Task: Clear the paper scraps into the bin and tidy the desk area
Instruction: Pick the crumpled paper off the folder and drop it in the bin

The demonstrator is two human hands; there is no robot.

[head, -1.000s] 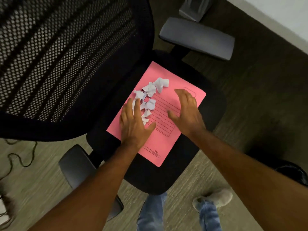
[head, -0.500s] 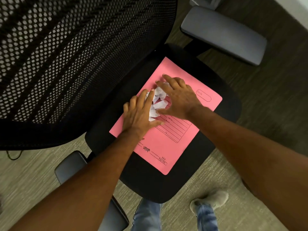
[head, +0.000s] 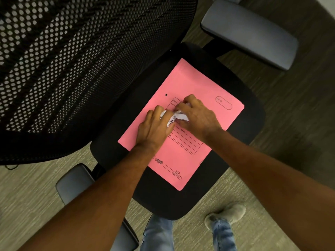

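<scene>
A pink file folder (head: pixel 197 82) lies on the black seat of an office chair (head: pixel 244 124). White paper scraps (head: pixel 174 117) are bunched into one small heap on the folder. My left hand (head: pixel 154 129) cups the heap from the left and my right hand (head: pixel 197 116) cups it from the right, fingers curled over the scraps. Most of the heap is hidden under my fingers. No bin is in view.
The chair's mesh backrest (head: pixel 72 69) fills the upper left. Grey armrests stand at the upper right (head: pixel 250 33) and lower left (head: pixel 76 182). Carpet floor (head: pixel 27 205) surrounds the chair. My legs and a grey shoe (head: pixel 226 214) are below the seat.
The scraps were spread across the folder; both hands have swept inward and gathered them into one heap held between the hands. The view has moved closer to the chair.
</scene>
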